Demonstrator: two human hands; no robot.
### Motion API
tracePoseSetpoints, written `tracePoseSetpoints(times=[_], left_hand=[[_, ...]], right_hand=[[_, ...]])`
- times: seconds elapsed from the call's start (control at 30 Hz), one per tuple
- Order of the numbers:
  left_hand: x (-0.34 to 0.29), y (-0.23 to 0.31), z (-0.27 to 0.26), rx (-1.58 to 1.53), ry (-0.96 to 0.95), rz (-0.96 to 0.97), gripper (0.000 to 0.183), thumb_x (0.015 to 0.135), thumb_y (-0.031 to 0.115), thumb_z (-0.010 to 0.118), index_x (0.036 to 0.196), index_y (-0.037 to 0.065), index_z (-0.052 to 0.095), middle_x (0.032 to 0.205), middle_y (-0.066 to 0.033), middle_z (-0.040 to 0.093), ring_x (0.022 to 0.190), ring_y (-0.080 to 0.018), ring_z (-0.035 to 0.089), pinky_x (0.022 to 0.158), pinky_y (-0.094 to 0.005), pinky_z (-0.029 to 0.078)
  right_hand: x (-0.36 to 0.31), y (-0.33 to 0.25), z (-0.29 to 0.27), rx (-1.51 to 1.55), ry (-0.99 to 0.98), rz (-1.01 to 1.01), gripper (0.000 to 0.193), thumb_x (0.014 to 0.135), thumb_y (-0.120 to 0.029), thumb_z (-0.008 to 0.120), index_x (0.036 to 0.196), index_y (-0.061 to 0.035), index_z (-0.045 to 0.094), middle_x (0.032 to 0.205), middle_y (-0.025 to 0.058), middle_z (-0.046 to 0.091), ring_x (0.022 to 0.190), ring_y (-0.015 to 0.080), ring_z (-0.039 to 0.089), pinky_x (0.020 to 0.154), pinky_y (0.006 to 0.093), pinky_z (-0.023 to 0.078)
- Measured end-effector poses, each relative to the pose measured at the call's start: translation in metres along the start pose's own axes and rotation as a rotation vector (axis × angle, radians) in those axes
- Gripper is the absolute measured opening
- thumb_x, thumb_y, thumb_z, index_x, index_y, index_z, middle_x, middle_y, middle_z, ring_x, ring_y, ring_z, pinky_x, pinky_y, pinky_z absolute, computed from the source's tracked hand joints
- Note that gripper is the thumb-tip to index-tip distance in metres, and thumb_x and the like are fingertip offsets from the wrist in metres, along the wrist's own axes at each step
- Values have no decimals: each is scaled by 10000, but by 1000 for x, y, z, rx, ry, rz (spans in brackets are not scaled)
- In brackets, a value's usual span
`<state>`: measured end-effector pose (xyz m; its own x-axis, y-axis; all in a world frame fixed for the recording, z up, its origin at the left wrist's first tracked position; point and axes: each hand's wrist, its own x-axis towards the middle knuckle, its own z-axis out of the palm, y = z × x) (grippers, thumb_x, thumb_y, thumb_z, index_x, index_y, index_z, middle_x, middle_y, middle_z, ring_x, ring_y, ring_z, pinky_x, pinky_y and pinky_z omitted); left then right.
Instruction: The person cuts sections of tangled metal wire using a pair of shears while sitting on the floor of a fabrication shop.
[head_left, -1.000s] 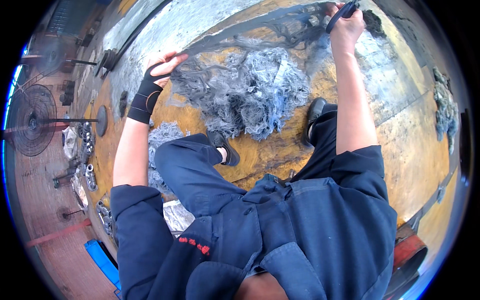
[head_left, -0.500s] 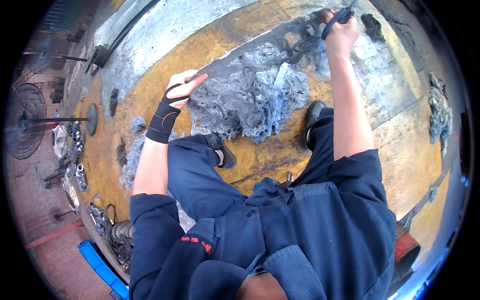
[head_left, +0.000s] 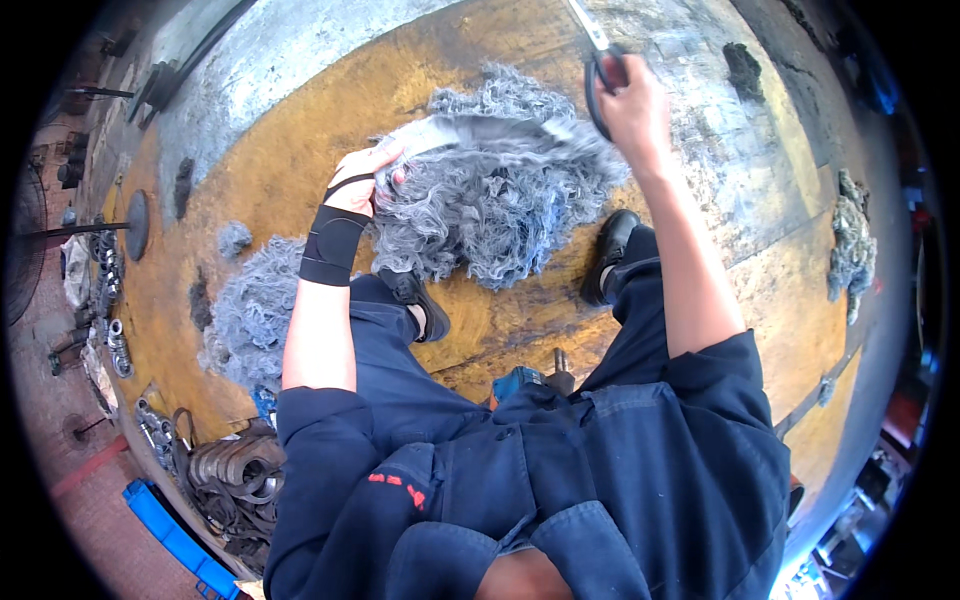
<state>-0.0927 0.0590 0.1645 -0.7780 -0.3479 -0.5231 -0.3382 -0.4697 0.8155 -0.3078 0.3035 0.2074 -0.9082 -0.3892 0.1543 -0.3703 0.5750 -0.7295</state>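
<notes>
A blue tool [head_left: 517, 383] sits on the floor [head_left: 300, 170] near its lower edge, ahead of the person's lap. Beyond it, the left shoe [head_left: 418, 305] and right shoe [head_left: 612, 255] flank the near side of a loose grey fibre pile [head_left: 500, 210], at mid-floor.

The left hand [head_left: 355, 182], above a black wrist brace [head_left: 335, 245], has thumb and fingers clamped on the left end of a grey strip [head_left: 480, 130]. The strip spans the pile; blur hides whether its right end hangs or rests. The right hand [head_left: 638, 110] has its fingers closed around the handles of the scissors [head_left: 600, 55], blades pointing away; whether the blades are parted cannot be told.

Handling: the strip appears light, limp and prone to fraying; grip it at an end, thumb on top. The pile appears soft and easily tangled; gather it from beneath with both palms.

Surface: yellow-brown, scuffed, stained. A second fibre heap [head_left: 258, 318] lies toward the left edge, a fibre clump [head_left: 850, 245] toward the right edge.

Room: metal parts [head_left: 240, 475] line the lower left corner, beside a blue tray [head_left: 180, 538]. A fan [head_left: 25, 235] stands past the left edge.
</notes>
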Motion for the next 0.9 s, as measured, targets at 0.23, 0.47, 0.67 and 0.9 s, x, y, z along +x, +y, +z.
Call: tracePoseSetpoints(times=[0.23,0.47,0.67,0.9], left_hand=[[-2,2,-3,-68,24,-13,216,862,177,616,956,-18,605,766,-9,596,575,-47,521,482,-167,423],[-6,7,1,-81,39,10,217,872,173,604,979,-15,598,769,-6,598,569,-40,514,485,-160,417],[-6,5,5,-119,23,24,219,874,175,602,986,-14,594,777,-4,596,576,-40,515,495,-157,420],[-5,4,4,-135,19,31,226,882,175,590,999,-19,588,782,-4,593,578,-43,515,502,-159,424]], right_hand=[[-65,-33,39,610,-807,462,568,713,-554,693,807,1,615,593,-8,534,431,42,468,410,155,376],[-98,-31,57,501,-1254,514,580,773,-653,548,702,-80,495,592,-43,413,483,45,402,432,185,362],[-103,-27,61,482,-1254,528,601,745,-684,554,680,-91,474,594,-50,394,487,45,398,428,188,366],[-101,-27,58,435,-1259,535,607,728,-690,569,671,-93,477,579,-54,389,475,40,394,418,182,361]])
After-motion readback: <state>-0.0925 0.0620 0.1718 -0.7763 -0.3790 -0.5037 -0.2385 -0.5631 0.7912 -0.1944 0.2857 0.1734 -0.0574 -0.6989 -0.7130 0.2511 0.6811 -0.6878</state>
